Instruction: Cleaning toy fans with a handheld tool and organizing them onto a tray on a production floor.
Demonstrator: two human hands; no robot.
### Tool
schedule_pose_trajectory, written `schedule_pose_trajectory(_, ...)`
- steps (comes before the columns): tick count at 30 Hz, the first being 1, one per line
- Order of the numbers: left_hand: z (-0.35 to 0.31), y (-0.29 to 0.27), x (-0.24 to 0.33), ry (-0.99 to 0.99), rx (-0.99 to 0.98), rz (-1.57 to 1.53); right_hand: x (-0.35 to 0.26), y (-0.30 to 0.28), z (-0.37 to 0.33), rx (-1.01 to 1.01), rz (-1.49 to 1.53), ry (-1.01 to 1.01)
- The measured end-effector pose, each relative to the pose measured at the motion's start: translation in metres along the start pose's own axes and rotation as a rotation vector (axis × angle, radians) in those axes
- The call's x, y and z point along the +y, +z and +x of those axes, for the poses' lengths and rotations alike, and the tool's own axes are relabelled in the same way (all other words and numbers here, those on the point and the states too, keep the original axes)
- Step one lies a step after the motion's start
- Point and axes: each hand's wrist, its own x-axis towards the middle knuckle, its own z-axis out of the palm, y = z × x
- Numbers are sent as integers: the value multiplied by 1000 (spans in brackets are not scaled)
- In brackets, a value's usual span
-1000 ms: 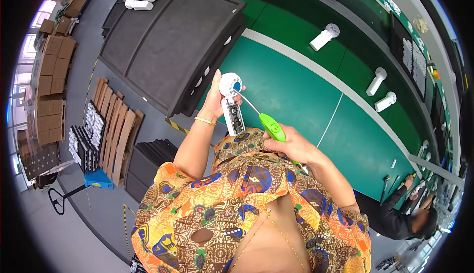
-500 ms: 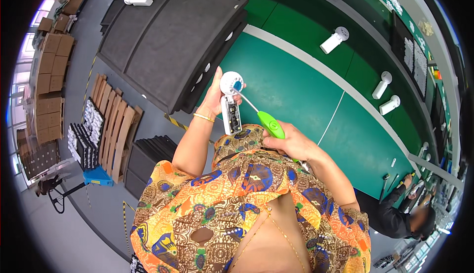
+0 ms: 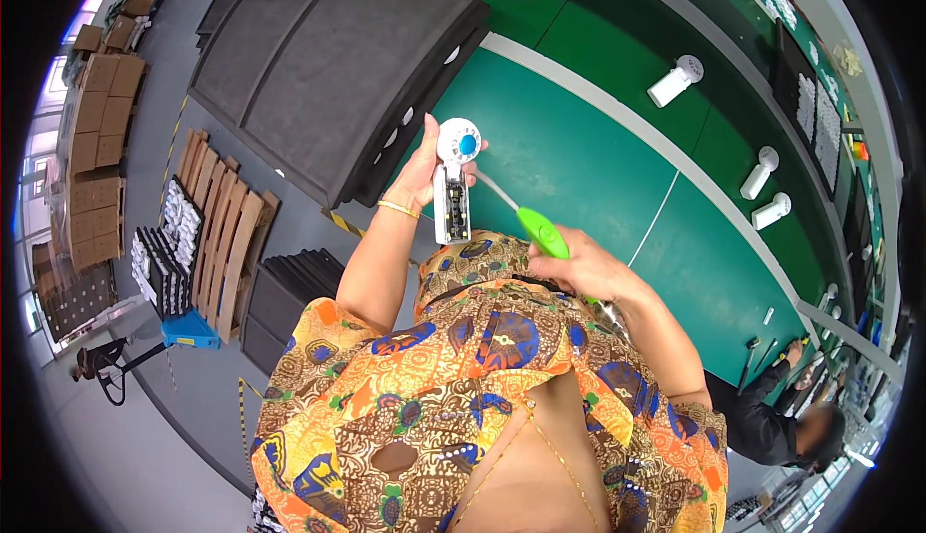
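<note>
Both hands are closed on things: the left hand (image 3: 422,171) is wrapped around a white device (image 3: 453,186) with a round head and a blue dot, held upright above the bench (image 3: 579,162), and the right hand (image 3: 579,268) grips a green-handled tool (image 3: 540,232) whose thin shaft slants up to touch the device's side. Against the earlier frames the pose has scarcely changed; the device sits at the same tilt and the tool meets it at the same spot. Most of the right palm is hidden by its own back, and the tool tip is too fine to make out. Near the device, the green bench is bare around the hands, with a white line crossing it. To the left its edge meets a stack of dark foam trays (image 3: 338,70), which overhangs the floor. Farther off, three white devices (image 3: 675,80) stand well apart along the bench's far side. At lower right another person's sleeve (image 3: 757,417) is cut off by the rim.
</note>
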Motion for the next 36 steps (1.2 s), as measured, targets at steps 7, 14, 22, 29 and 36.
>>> schedule_pose_trajectory(7,3,-15,5,-63,-31,78,14,10,-4,-152,-196,21)
schedule_pose_trajectory(14,7,-13,5,-93,-37,123,7,8,2,-111,-263,1)
schedule_pose_trajectory(22,37,-14,17,-84,-85,220,17,-13,8,-88,-254,-114)
schedule_pose_trajectory(29,141,4,24,86,13,558,69,-40,35,27,321,-18)
schedule_pose_trajectory(36,280,133,-56,648,44,1331,105,-21,-30,335,443,61)
